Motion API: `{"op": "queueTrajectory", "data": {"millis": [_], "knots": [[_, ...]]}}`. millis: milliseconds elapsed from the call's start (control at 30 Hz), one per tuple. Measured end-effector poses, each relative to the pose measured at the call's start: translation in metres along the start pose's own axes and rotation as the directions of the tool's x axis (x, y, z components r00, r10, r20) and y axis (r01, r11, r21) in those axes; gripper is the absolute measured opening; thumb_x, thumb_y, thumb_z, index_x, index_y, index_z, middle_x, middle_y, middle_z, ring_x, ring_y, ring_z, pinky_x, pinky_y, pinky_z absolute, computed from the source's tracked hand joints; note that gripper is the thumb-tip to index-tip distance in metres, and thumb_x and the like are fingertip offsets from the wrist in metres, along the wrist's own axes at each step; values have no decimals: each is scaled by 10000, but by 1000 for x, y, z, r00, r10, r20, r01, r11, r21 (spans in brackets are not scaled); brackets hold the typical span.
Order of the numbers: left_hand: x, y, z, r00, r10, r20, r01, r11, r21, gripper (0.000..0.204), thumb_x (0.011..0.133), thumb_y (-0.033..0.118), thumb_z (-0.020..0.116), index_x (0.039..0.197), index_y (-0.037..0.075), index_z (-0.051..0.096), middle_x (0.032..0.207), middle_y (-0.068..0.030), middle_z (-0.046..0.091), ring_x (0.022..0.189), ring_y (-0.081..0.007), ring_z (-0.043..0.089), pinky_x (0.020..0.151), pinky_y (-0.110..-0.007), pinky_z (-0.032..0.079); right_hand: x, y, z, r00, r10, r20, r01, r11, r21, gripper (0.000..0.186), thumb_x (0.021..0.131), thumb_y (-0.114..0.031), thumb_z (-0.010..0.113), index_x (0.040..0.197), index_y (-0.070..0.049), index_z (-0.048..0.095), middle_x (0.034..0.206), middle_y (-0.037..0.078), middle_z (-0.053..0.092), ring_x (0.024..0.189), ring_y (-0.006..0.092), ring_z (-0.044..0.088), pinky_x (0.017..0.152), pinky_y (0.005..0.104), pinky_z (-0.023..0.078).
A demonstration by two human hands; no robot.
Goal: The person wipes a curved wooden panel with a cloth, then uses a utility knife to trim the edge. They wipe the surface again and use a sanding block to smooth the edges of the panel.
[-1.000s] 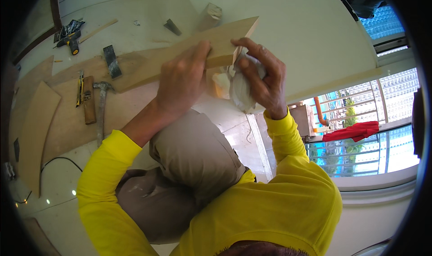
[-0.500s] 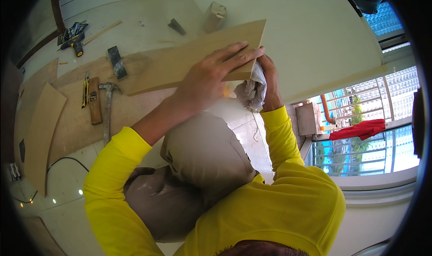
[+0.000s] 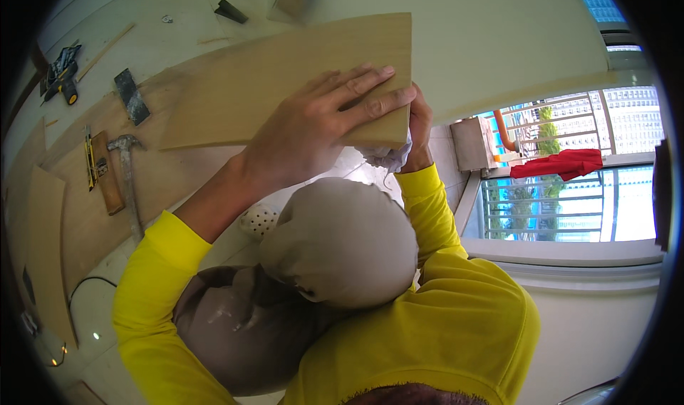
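A light-brown wooden board (image 3: 285,56) slants up in front of me, its right end raised. My left hand (image 3: 320,116) holds it near the right end, fingers stretched across its face and one fingertip at the edge; its thumb's place is unclear. Just past that end, my right hand (image 3: 420,116) is closed on a crumpled whitish sheet (image 3: 388,156), pressed against the board's underside and edge. Whether the sheet is paper or cloth I cannot tell. The board hides part of the right fingers and the sheet. My bent knee (image 3: 342,241) sits below.
Left on a larger sheet of wood lie a hammer (image 3: 128,170), a wooden hand plane (image 3: 107,173), a yellow utility knife (image 3: 90,159) and a dark flat block (image 3: 132,97). A power tool (image 3: 65,84) lies farther off. A pale panel (image 3: 499,42) stands right, near a railed window.
The board's right end has turned so more of its face shows, and it covers more of the crumpled sheet. Both hands have moved with it. My view has shifted, moving the tools leftward.
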State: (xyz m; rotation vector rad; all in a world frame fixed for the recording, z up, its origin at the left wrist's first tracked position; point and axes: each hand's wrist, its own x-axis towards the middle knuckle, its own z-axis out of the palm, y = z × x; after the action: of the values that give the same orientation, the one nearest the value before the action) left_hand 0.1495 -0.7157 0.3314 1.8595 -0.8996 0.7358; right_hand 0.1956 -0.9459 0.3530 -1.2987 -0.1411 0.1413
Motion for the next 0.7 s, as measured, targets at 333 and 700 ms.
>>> {"op": "queueTrajectory", "data": {"millis": [333, 700], "knots": [[-33, -13, 28, 1000, 19, 19, -20, 998, 54, 788, 962, 42, 723, 1712, 251, 601, 1742, -92, 592, 1562, -353, 603, 1318, -561, 474, 18, -6, -80, 997, 25, 73, -16, 991, -130, 586, 1179, -431, 588, 1543, 27, 634, 1474, 187, 714, 1312, 279, 713, 1159, 419, 564], [-161, -70, 53, 975, -159, -154, 219, 803, 555, 622, 1085, 275, 653, 1703, 316, 594, 1672, -61, 666, 1512, -348, 660, 1275, -576, 537, 6, -19, -174, 951, 307, 42, -305, 951, -45, 689, 1092, -394, 719, 1593, 50, 556, 1477, 293, 709, 1259, 390, 780, 1031, 546, 677]]}}
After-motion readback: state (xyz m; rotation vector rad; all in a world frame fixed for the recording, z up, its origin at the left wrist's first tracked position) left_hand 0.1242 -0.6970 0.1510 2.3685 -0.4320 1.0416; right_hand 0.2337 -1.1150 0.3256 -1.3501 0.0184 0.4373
